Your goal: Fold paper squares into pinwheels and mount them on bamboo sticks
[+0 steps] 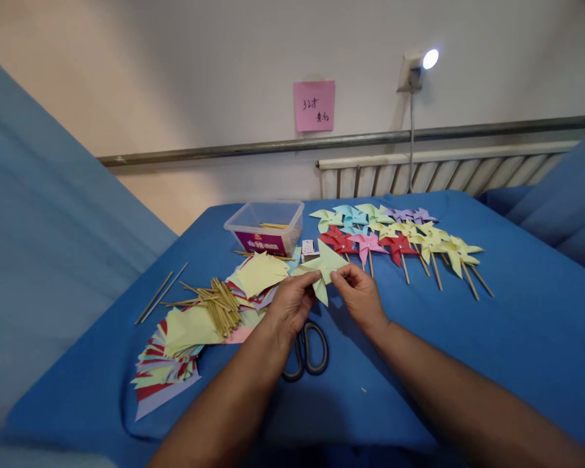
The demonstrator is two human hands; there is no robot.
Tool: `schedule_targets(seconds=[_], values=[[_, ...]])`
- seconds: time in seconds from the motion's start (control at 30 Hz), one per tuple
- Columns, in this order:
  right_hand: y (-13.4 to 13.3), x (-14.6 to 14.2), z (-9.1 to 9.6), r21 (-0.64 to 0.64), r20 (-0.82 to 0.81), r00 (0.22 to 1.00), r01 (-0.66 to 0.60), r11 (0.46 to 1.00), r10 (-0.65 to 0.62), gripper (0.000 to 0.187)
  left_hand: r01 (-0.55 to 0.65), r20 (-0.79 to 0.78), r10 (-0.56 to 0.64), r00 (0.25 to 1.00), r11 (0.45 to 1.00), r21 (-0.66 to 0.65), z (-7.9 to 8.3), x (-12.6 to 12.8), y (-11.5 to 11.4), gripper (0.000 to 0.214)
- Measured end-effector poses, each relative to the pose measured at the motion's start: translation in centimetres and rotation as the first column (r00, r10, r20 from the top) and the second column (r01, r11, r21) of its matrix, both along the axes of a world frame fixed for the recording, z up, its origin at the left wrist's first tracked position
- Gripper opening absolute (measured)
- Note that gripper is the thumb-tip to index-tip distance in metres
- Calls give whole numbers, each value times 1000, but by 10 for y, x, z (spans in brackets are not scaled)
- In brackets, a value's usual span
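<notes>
The left hand [295, 300] and right hand [359, 294] pinch a pale-green, folded-paper pinwheel [327, 263]. Black-handled scissors [326, 354] lie on the blue-covered worktop [468, 364].

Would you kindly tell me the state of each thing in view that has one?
Light green paper pinwheel: blades folded, no stick visible.
Left hand: pinching the pinwheel.
Right hand: pinching it too.
Scissors: blades hidden, so open or shut unclear.
Plastic box: open on top.
Other pinwheels: folded, several visibly on sticks.
Coloured paper stack: fanned out.
Wooden stick pile: loosely heaped.
Round light: lit.
Pink note: handwritten.
</notes>
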State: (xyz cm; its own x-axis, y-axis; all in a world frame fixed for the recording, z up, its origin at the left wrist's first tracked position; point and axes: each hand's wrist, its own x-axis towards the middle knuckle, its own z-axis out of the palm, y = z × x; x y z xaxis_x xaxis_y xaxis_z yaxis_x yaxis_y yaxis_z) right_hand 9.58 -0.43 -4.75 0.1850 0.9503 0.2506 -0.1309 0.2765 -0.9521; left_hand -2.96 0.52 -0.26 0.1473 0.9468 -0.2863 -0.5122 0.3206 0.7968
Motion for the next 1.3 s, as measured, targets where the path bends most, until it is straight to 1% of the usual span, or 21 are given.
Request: schedule_targets(seconds=[0.27, 0.47, 0.63, 0.87, 1.3], values=[[0, 0, 2, -8, 80, 992, 97, 995, -96, 18, 1, -36, -2, 999, 1000, -21, 2, 1, -1, 21], [-1, -1, 2, 39, 158, 978, 131, 991, -135, 16, -4, -61, 3, 998, 1000, -16, 3, 2, -1, 24], [0, -1, 0, 59, 192, 971, 132, 990, -141, 15, -18, -95, 17, 995, 1000, -7, 1, 1, -1, 22], [0, -1, -1, 48, 209, 968, 130, 990, -137, 14, -17, -116, 16, 993, 1000, -4, -2, 1, 0, 21], [-1, -2, 2, 30, 195, 971, 135, 990, -138, 15, -27, -125, 26, 992, 1000, -11, -2, 1, 0, 20]])
